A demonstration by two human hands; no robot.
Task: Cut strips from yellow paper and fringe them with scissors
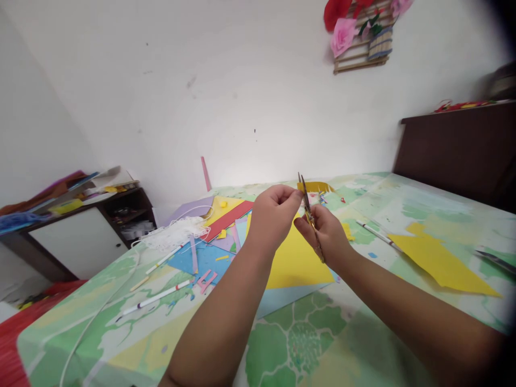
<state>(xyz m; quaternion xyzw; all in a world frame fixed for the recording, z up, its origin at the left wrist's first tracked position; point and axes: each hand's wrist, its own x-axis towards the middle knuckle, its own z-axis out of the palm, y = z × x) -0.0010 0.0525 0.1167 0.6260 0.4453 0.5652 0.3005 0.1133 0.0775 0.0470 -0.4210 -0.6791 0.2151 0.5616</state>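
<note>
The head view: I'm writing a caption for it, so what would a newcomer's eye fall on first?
Probably the scissors in the right hand, blades up near the middle, with a fringed yellow strip at the fingertips of the left hand. Below them, a bright yellow sheet lies partly over a light blue one. High on the right, a pink flower stands out against the white wall.

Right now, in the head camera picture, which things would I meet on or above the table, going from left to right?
White string → red paper → left hand → right hand with scissors → white pen → ragged yellow paper.
</note>
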